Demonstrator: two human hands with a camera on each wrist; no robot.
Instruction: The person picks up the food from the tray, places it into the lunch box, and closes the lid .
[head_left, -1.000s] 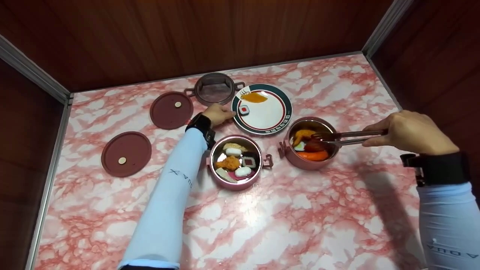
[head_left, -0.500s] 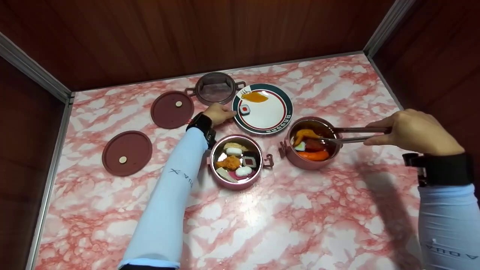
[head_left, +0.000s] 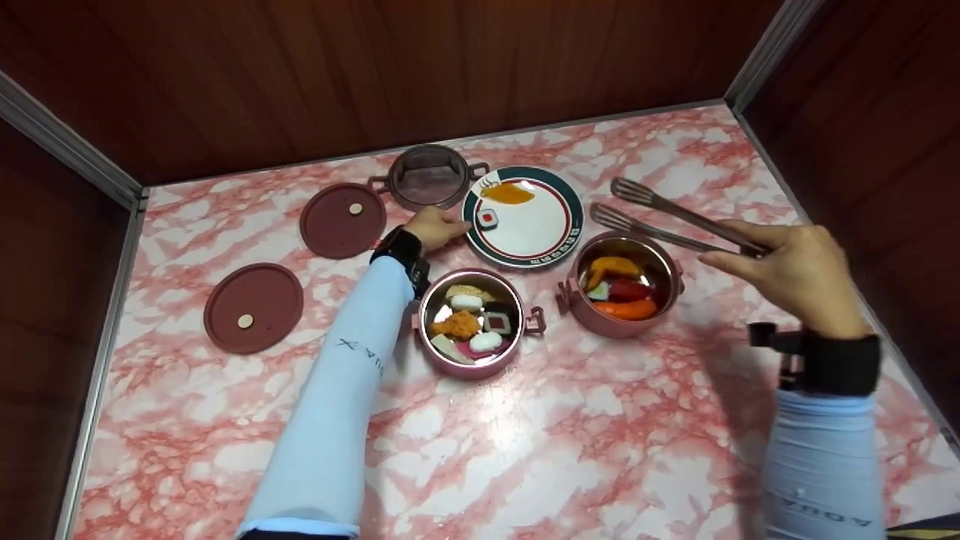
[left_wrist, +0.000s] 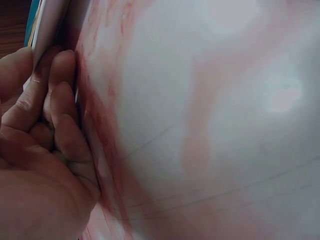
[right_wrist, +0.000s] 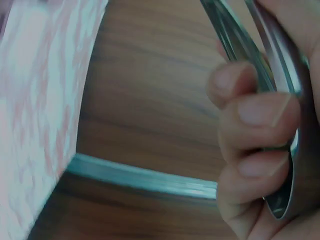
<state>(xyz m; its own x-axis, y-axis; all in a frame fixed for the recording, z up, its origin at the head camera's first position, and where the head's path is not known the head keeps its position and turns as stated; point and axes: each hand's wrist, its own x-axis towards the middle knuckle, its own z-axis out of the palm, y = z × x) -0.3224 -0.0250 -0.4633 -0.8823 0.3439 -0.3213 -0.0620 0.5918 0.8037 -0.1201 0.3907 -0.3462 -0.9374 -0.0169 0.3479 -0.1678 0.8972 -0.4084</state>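
Sitting just below the frame's centre, a round pink metal pot (head_left: 474, 370) is holding assorted food pieces. A second pink pot (head_left: 619, 328) is standing right of it. At centre right, the right hand (head_left: 795, 270) is gripping silver metal tongs (head_left: 690, 216), their slotted tips spreading apart. Near upper centre, the left hand (head_left: 433, 227) is pinching a green-rimmed white round plate (head_left: 536, 219) bearing a white-and-black sushi piece (head_left: 487, 218).

I gripped the metal tongs (head_left: 694, 216) at a slant, slotted heads spread just right of the face-up white plate (head_left: 536, 221), whose dark green rim I pinched.
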